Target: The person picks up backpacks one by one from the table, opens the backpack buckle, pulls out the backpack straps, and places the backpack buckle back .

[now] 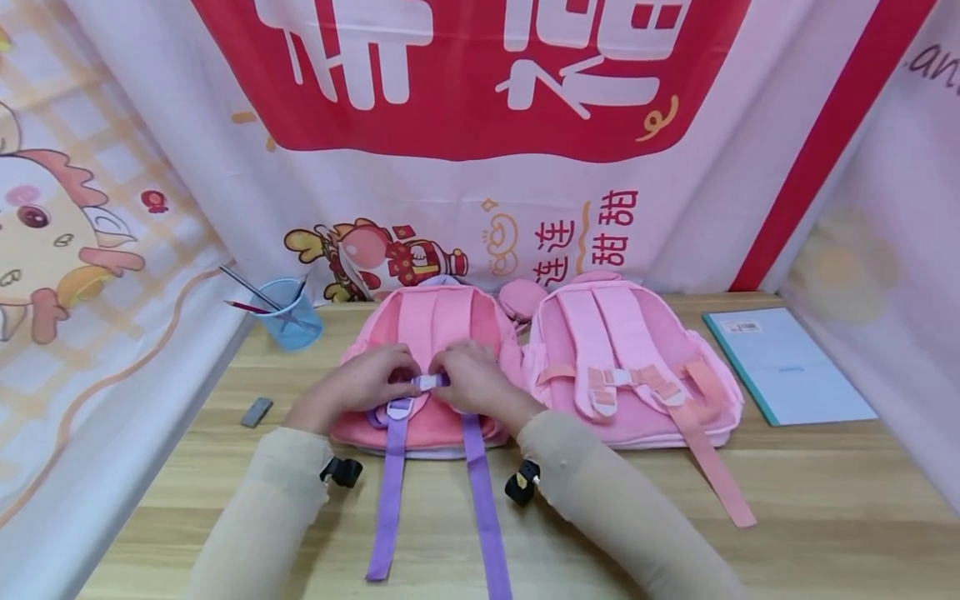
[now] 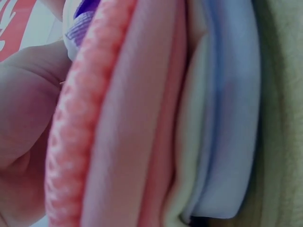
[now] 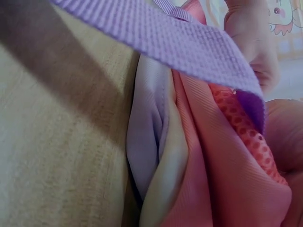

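A coral-pink backpack (image 1: pixel 487 333) lies on the table with its shoulder straps (image 1: pixel 433 321) facing up. Across those straps runs a short purple chest strap with a white buckle (image 1: pixel 428 382). My left hand (image 1: pixel 367 379) pinches the buckle's left end, and my right hand (image 1: pixel 480 383) pinches its right end. Two long purple webbing straps (image 1: pixel 390 500) hang down toward the front of the table. In the left wrist view the backpack's side (image 2: pixel 137 113) hides most of the buckle. A purple strap (image 3: pixel 165 42) crosses the right wrist view.
A second, light-pink backpack (image 1: pixel 555 333) with a peach strap (image 1: pixel 712 467) lies against the first on its right. Farther right is a light-blue notebook (image 1: pixel 795 367). On the left stand a blue pen cup (image 1: pixel 296 329) and a grey eraser (image 1: pixel 257 412). Printed cloth (image 1: pixel 450 183) hangs behind.
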Available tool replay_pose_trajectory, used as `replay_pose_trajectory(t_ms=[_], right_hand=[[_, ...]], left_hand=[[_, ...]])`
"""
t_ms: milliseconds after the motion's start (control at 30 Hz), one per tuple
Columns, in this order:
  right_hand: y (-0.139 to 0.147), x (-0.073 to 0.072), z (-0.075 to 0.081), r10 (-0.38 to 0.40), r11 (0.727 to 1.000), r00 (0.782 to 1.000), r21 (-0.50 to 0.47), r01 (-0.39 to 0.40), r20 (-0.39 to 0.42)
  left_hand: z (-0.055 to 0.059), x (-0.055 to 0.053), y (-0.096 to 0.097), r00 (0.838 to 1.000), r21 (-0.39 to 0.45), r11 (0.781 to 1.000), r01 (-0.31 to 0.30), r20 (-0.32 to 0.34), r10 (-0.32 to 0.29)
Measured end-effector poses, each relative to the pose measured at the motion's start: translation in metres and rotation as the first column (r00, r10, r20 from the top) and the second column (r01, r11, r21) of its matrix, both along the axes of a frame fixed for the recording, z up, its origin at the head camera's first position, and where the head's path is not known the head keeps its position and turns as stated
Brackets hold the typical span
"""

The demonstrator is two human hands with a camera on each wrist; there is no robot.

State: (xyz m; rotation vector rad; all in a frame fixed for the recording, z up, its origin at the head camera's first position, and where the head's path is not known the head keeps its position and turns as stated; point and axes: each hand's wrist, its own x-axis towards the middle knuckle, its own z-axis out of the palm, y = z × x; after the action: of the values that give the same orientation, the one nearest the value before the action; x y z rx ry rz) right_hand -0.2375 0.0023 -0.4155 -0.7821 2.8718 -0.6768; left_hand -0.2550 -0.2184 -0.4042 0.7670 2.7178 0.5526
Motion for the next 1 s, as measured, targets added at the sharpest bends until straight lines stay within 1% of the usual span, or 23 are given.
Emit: replay_pose_trajectory(t_ms=[67,167,367,533,733,867,1000], right_hand=[[-0.003,-0.001,-0.001,0.002,1.0,1.0,0.012,-0.002,-0.011],[-0.007,-0.001,-0.002,0.001,1.0,1.0,0.025,0.0,-0.021],[-0.007,0.0,-0.006,0.016,1.0,0.999,0.027,-0.015,-0.039],[-0.007,0.001,-0.007,0.019,0.999,0.999,0.031,-0.018,-0.039],[-0.007,0.002,-0.01,0.027,0.998,0.999,0.063,-0.025,-0.038],[-0.008,0.002,-0.009,0.035,0.996,0.998,0.086,-0.03,-0.061],[-0.007,0.001,-0.008,0.044,0.996,0.997,0.086,-0.038,-0.067]], left_hand=[[0.0,-0.001,-0.002,1.0,-0.003,1.0,-0.002,-0.002,0.002],[0.001,-0.003,-0.003,1.0,-0.003,1.0,0.013,-0.007,-0.013],[0.004,-0.006,0.0,0.999,-0.009,0.999,0.046,0.019,-0.046],[0.006,-0.008,0.001,0.998,-0.016,0.998,0.059,0.02,-0.058],[0.004,-0.008,0.0,0.998,-0.001,0.998,0.056,0.042,-0.056],[0.008,-0.008,0.0,0.997,0.01,0.998,0.055,0.046,-0.055],[0.012,-0.008,0.002,0.997,0.01,0.998,0.064,0.041,-0.064]])
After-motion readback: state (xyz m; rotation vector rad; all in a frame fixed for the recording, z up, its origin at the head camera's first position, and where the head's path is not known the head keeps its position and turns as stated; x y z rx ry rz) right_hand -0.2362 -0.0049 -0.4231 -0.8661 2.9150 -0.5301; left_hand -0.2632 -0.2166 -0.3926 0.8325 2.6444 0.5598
